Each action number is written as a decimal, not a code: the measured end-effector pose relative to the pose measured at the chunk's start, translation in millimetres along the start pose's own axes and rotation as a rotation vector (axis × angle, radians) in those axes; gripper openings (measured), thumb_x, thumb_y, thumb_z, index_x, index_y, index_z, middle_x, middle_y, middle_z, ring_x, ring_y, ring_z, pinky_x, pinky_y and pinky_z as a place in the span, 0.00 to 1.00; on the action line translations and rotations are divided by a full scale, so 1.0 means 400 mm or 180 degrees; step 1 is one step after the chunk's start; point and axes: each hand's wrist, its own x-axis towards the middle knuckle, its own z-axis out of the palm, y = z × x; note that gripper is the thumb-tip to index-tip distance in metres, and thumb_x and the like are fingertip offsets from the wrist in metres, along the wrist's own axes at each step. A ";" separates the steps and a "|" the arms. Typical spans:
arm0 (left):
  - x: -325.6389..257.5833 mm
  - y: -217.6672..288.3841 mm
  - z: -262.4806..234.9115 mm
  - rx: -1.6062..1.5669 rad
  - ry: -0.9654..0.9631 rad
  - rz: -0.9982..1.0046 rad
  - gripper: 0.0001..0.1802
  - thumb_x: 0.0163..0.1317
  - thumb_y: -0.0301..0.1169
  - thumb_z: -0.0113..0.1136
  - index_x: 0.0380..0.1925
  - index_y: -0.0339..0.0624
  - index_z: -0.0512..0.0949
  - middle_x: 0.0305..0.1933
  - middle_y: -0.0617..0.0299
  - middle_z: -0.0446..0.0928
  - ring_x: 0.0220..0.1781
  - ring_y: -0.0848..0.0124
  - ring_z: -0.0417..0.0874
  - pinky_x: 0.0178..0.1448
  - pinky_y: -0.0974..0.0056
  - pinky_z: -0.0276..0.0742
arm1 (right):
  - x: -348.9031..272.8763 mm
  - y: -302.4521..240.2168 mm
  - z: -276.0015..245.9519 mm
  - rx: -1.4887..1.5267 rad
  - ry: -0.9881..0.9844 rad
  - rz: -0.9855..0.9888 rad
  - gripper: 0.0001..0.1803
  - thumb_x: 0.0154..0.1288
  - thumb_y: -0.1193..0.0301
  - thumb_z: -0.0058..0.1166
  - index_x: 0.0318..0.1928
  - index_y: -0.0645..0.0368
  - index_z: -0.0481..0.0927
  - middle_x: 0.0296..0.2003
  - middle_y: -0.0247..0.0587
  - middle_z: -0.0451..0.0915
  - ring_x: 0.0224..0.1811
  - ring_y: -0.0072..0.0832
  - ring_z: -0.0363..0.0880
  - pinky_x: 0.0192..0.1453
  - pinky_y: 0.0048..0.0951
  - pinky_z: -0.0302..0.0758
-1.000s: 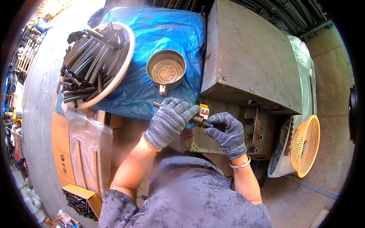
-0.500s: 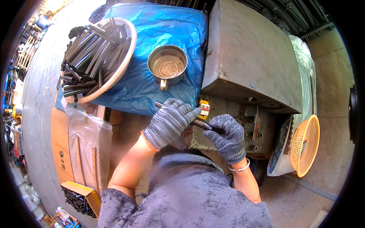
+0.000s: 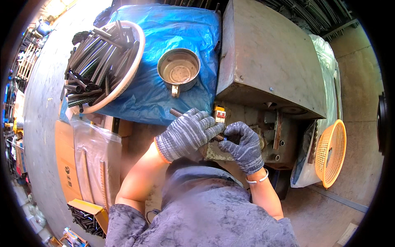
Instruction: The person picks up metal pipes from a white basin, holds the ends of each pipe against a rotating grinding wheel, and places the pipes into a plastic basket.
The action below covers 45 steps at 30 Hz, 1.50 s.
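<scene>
My gloved left hand [image 3: 189, 133] is wrapped around a dark metal tube [image 3: 176, 112], whose far end sticks out past the fingers toward the blue sheet. At the tube's other end, my gloved right hand [image 3: 243, 148] has thumb and fingers closed together. Those fingertips hide most of that end, and whether a separate small part sits there I cannot make out. Just beyond the hands is a yellow and white switch [image 3: 219, 115] with red levers. A metal mug [image 3: 186, 85] stands on the blue plastic sheet [image 3: 197, 33], its handle pointing toward me.
On the left, a white basket [image 3: 140, 47] is heaped with dark tubes. A large grey metal box [image 3: 275, 49] fills the right side of the bench. An orange mesh basket [image 3: 340, 152] stands far right. Lower left, a carton [image 3: 94, 206] holds many small black pieces.
My right hand has moved left, closer to my left hand, so less of the tube shows between them. The left hand keeps its grip and has shifted slightly.
</scene>
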 end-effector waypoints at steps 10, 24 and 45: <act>0.010 0.026 0.101 -0.4055 0.3650 -0.2246 0.24 0.60 0.42 0.63 0.51 0.40 0.73 0.49 0.52 0.73 0.51 0.57 0.76 0.55 0.55 0.74 | -0.020 0.009 0.032 -0.0108 0.0473 -0.0369 0.15 0.49 0.80 0.68 0.39 0.62 0.81 0.36 0.34 0.80 0.36 0.19 0.77 0.43 0.22 0.75; 0.013 -0.016 0.229 -0.7748 0.2777 -0.1981 0.20 0.70 0.41 0.51 0.54 0.39 0.69 0.30 0.68 0.68 0.28 0.77 0.69 0.31 0.70 0.69 | -0.049 0.078 0.061 -0.0640 0.0043 -0.0221 0.16 0.45 0.77 0.70 0.37 0.62 0.81 0.33 0.38 0.80 0.34 0.25 0.79 0.40 0.27 0.76; 0.013 -0.045 0.263 -0.7961 0.2650 -0.2089 0.19 0.66 0.39 0.54 0.51 0.40 0.70 0.32 0.65 0.70 0.30 0.73 0.71 0.33 0.66 0.70 | -0.034 0.104 0.058 -0.1174 0.0020 -0.0652 0.19 0.45 0.76 0.70 0.41 0.60 0.79 0.32 0.43 0.79 0.33 0.35 0.80 0.38 0.31 0.76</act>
